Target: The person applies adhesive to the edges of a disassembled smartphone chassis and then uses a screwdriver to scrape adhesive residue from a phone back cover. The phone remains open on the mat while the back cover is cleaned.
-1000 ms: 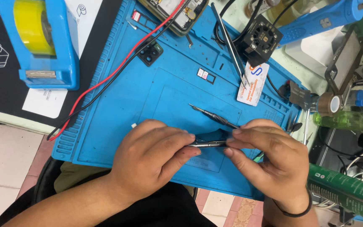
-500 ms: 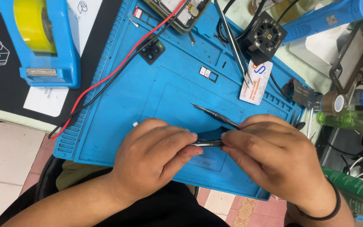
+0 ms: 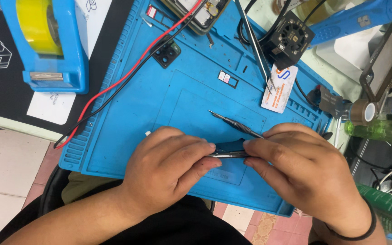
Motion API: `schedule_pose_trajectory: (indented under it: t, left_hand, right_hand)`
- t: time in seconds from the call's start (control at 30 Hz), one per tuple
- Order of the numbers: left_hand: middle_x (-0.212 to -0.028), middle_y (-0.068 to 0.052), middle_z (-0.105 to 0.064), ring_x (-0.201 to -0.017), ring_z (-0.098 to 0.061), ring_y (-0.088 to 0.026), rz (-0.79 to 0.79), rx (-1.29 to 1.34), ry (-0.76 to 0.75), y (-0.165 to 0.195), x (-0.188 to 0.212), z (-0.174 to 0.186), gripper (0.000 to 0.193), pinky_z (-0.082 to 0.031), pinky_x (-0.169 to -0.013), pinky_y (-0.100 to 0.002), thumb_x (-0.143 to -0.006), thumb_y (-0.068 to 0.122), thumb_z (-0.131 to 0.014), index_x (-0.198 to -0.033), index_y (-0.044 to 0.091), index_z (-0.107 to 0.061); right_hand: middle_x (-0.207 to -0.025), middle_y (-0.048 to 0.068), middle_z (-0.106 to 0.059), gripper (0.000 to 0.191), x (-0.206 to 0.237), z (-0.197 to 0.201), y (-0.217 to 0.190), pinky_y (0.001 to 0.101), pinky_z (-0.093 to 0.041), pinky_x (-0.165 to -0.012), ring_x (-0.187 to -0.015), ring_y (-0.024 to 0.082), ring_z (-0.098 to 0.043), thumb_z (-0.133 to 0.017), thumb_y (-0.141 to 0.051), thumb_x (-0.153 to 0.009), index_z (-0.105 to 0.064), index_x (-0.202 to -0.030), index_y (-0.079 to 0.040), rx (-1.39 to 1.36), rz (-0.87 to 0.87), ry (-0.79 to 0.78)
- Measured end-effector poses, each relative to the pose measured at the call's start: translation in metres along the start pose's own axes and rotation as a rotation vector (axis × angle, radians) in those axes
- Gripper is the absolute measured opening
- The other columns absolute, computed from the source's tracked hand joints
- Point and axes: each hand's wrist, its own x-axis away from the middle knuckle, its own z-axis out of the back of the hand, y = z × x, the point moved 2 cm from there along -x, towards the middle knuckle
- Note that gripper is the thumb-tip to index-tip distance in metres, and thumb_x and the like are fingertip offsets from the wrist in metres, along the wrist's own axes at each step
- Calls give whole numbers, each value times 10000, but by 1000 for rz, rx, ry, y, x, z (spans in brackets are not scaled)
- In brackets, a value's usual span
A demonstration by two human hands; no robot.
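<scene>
One thin dark part on one blue mat, in the clenched grip of two hands, left and right.

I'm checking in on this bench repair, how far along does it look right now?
Already done, it seems: an opened phone lies at the mat's top edge, and a small black camera part and a card tray lie loose on the mat. In hand: the left hand and right hand pinch a thin dark part between them, a screwdriver beside it. Left: those loose parts are not back in the phone.
</scene>
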Motion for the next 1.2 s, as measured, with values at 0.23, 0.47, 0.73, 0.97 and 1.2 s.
schedule_pose_trajectory:
  t: [0.23, 0.47, 0.73, 0.97, 1.2]
  left_hand:
    - [-975, -35, -748, -865, -689, -231, 0, 1, -13, 0, 0, 1, 239, -531, -730, -347, -903, 227, -823, -1043, 75, -702]
    - [-987, -46, -750, -857, -688, -238, 0, -5, -5, 1, 1, 0, 245, -529, -728, -354, -898, 223, -825, -1042, 68, -702]
    - [-1043, -52, -737, -907, -697, -238, -2, 4, -15, 7, -5, 3, 247, -531, -794, -366, -912, 203, -826, -1069, 64, -695]
    - [-1040, -52, -682, -964, -629, -260, -152, -77, -164, 19, -24, 8, 258, -518, -815, -378, -913, 213, -807, -1102, 61, -718]
    - [-962, -48, -677, -928, -628, -259, -123, -78, -286, 24, -34, 4, 195, -509, -808, -392, -884, 172, -770, -1040, 60, -733]
  right_hand:
    - [-933, 55, -733, 256, 5, -3, 1, 368, -563, -828, -847, 218, -707, -832, -74, -756, -721, -987, -74, 30, 117, 52]
    - [-934, 55, -728, 292, 10, -4, 0, 365, -563, -811, -861, 222, -694, -803, -104, -714, -775, -1004, -80, 135, 177, 61]
    - [-928, 52, -729, 266, 12, -10, 3, 356, -564, -813, -847, 213, -701, -838, -69, -728, -764, -983, -82, 75, 146, 116]
    - [-910, 56, -723, 264, 16, -11, 5, 357, -556, -787, -827, 228, -703, -852, -67, -715, -758, -962, -75, 64, 149, 148]
    - [-946, 62, -730, 284, 19, -11, 9, 364, -554, -795, -845, 238, -705, -838, -51, -710, -747, -978, -67, 11, 144, 150]
